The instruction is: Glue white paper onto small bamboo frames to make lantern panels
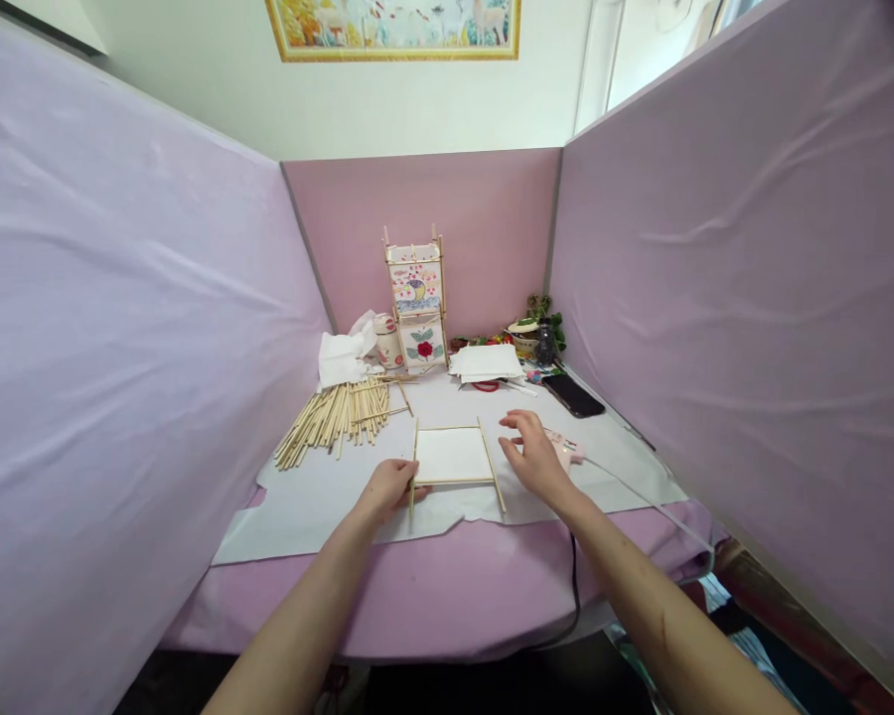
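1. Your bench (409,596) is draped in pink cloth with a white sheet (313,521) over most of it, and lilac and pink panels close it in on the left, the right and the far side.
2. At the near middle of the sheet is the frame (454,455), made of thin sticks around a white panel. Its two side sticks run out past the crosspiece toward you.
3. Your left hand (388,489) grips the frame's left side, thumb on top and fingers underneath.
4. Your right hand (532,457) is empty, with fingers spread and slightly curled, just beside the frame's right side and apart from it.
5. Partly hidden behind that hand lies a pink glue gun (566,450), with a pale cord (633,489) trailing off to the right.
6. Beyond your left hand is a fanned pile of loose sticks (335,422), with crumpled tissue (343,359) at its far end.
7. At the back stands a tower (422,283) of sticks with two decorated panels: a flowery scene above, a red flower with green leaves below. A pale cup (387,343) is just left of it.
8. To the tower's right are stacked white cards (486,361), then a dark phone (575,395) lying flat.
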`<control>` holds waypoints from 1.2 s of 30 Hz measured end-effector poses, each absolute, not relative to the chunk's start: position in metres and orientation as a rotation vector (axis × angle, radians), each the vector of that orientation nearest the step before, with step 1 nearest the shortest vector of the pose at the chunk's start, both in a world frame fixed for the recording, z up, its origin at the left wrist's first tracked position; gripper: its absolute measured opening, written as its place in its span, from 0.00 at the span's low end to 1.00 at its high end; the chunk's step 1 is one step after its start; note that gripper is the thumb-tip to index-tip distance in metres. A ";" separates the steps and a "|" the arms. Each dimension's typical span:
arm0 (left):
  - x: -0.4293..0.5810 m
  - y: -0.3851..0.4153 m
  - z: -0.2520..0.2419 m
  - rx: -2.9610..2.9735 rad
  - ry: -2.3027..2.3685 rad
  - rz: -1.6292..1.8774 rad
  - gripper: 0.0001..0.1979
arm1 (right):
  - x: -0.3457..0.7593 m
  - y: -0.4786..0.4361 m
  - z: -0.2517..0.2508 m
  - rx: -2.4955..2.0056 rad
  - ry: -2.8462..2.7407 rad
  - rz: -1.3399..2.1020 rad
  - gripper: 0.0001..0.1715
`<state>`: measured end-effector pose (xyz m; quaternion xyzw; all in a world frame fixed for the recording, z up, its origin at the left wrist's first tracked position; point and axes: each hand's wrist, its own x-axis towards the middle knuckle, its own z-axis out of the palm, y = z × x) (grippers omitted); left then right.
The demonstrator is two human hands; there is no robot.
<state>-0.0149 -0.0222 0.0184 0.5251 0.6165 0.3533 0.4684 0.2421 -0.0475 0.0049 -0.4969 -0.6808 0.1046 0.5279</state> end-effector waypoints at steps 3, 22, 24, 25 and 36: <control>-0.029 -0.016 0.025 1.641 1.747 0.542 0.19 | 0.240 -0.048 -0.006 -1.257 -1.706 0.310 0.14; 0.010 0.016 -0.018 2.527 1.674 0.065 0.46 | 0.204 0.007 -0.022 -1.805 -2.379 0.428 0.53; 0.011 0.014 -0.016 2.515 1.691 0.033 0.48 | 0.205 0.006 -0.021 -1.814 -2.389 0.434 0.54; 0.011 0.014 -0.016 2.511 1.698 0.024 0.48 | 0.205 0.005 -0.021 -1.816 -2.392 0.439 0.54; 0.011 0.014 -0.022 2.533 1.703 0.044 0.47 | 0.203 0.003 -0.019 -1.857 -2.390 0.447 0.56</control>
